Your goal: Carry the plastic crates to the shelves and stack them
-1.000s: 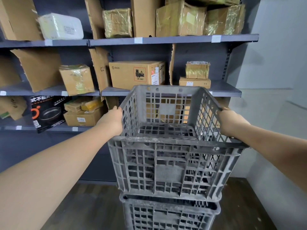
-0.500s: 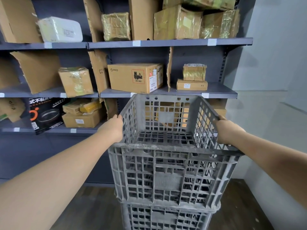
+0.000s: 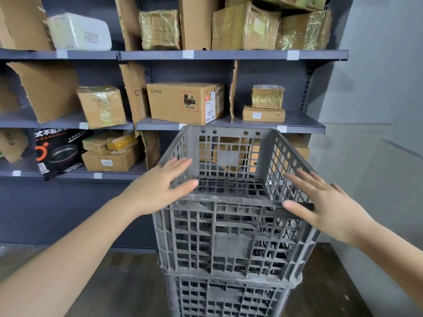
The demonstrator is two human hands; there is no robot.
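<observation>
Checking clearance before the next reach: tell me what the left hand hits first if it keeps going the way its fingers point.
Probably the top crate: the left hand points up-right over its left rim, toward its far wall; depth is unclear.

The top crate point(image 3: 231, 239) stands at centre frame on a lower crate point(image 3: 226, 298), blocking the way to the shelves point(image 3: 229, 128) behind it. Its top is open and unobstructed. Left hand point(image 3: 158, 191) and right hand point(image 3: 329, 211) flank its near corners, fingers spread. Bare floor point(image 3: 128, 284) lies clear at lower left. The wall point(image 3: 377, 110) closes the right side. Cardboard boxes point(image 3: 183, 102) crowd the shelf bays.
</observation>
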